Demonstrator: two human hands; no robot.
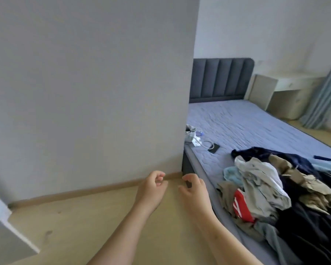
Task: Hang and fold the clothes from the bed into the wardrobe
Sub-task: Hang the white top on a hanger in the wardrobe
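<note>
Fingers (159,175) of left hand (151,190) and right hand (196,194) curl loosely, holding nothing, beside the bed (237,127).

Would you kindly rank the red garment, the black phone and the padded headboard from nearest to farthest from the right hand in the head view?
1. red garment, in the clothes pile, just right of the right hand.
2. black phone, farther up the bed, near its left edge.
3. padded headboard, at the bed's far end.
</note>
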